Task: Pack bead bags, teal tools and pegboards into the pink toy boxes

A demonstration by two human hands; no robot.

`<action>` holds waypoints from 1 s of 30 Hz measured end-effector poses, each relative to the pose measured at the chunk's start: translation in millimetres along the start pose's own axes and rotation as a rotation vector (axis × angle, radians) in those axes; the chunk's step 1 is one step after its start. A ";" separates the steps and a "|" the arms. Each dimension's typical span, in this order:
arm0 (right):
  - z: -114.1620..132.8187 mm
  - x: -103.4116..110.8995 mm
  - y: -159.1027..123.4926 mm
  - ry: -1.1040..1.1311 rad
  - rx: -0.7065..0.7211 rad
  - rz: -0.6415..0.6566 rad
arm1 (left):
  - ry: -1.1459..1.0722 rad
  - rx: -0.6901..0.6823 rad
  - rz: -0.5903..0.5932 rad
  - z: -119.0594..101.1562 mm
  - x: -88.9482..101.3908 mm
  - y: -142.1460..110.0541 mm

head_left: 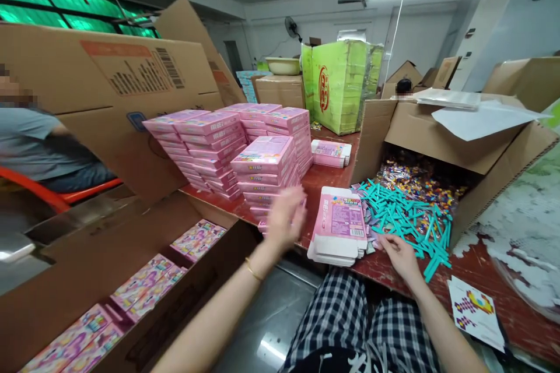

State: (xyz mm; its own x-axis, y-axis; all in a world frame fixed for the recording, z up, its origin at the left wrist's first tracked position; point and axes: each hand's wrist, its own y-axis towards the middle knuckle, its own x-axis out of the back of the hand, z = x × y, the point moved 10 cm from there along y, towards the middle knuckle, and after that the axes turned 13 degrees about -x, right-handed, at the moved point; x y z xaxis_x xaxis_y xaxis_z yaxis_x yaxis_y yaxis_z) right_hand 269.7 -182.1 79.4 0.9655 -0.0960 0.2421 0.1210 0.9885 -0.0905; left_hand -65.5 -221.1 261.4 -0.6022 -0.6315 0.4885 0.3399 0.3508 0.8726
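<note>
My left hand (286,217), smeared by motion, is raised at the front of a stack of flat pink boxes (262,154); whether it touches them I cannot tell. Nothing clear shows in its fingers. To the right, my right hand (397,250) pinches at a small pale packet (374,240) among similar ones on the table. Between the hands lies a pile of flattened pink cartons (340,218) with white flaps. Beyond my right fingertips spreads a heap of turquoise plastic sticks (405,218).
An open cardboard box (371,128) on its side spills bags of colourful beads (420,183). A printed card (476,312) lies at right. Lower left, a large carton (210,280) holds packed pink boxes (146,288). A person (41,140) sits at far left.
</note>
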 end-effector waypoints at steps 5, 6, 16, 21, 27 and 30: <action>75.3 -75.3 109.8 -0.282 0.174 0.023 | -0.031 0.445 0.446 -28.5 -154.6 -117.2; 83.8 -90.6 126.9 -0.306 0.172 0.042 | -0.026 0.495 0.452 -25.8 -166.4 -130.4; 138.4 -113.2 133.0 -0.380 0.145 0.354 | -0.018 0.419 0.455 -35.0 -127.1 -102.3; 195.6 -73.8 16.8 -0.037 0.222 0.435 | -0.140 0.454 0.184 -51.2 -53.3 -41.1; 199.1 -14.3 -90.9 -0.098 0.537 -0.002 | -1.003 0.742 0.269 -108.6 -70.9 -48.2; 153.8 37.4 -120.2 -0.150 0.567 -0.524 | -1.261 1.021 0.174 -130.4 -90.1 -86.3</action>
State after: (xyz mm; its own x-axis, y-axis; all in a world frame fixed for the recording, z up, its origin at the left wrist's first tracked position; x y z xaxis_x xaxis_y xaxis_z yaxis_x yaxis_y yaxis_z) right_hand 255.9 -286.6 247.9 0.7690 -0.5890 0.2483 0.3769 0.7316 0.5681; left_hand 53.6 -284.6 141.7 -0.9598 0.2161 -0.1790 0.1799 0.9634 0.1988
